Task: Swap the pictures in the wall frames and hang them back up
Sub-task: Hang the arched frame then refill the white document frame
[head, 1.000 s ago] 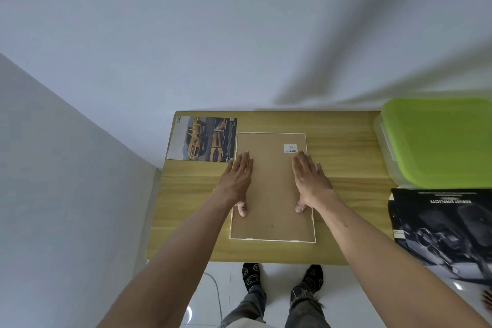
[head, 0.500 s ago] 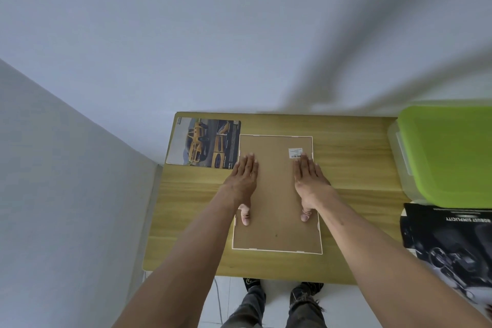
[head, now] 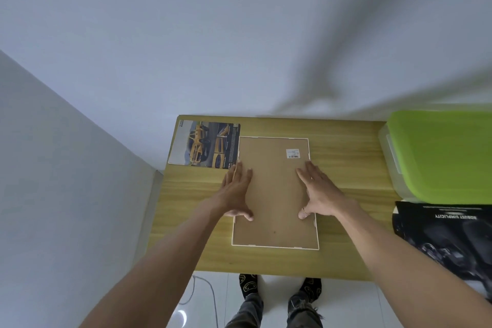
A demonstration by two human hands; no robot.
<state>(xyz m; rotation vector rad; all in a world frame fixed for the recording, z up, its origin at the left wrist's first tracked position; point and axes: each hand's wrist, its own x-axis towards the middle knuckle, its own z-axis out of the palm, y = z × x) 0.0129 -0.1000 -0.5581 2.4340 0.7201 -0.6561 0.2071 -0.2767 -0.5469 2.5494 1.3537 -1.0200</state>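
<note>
My picture frame [head: 274, 192] lies face down in the middle of the wooden bench [head: 346, 168], its brown backing board up and its thin white rim showing all round, with a small white sticker [head: 292, 153] near its far right corner. My left hand [head: 237, 192] lies flat over the frame's left edge, fingers straight and pointing away from me, the thumb spread out onto the backing board; it grips nothing. My right hand [head: 318, 192] lies the same way over the right edge, fingers straight and a little fanned, thumb tip pressed on the board near the rim; it too holds nothing, only presses. Both hands sit about halfway along the frame's long sides. At the far left corner of the bench lies a loose picture of a yellow car [head: 205, 144], face up, its right edge touching or just slipping under the frame's far left corner; I cannot tell which. On the right end of the bench stands a clear plastic box with a green lid [head: 447, 152], and just nearer to me than the box lies a dark picture with white lettering [head: 442, 234], partly over the bench edge. Below the near edge of the bench I see my two feet in black socks [head: 279, 286] on the white floor [head: 207, 301], and a thin grey cable [head: 205, 287] beside them.
</note>
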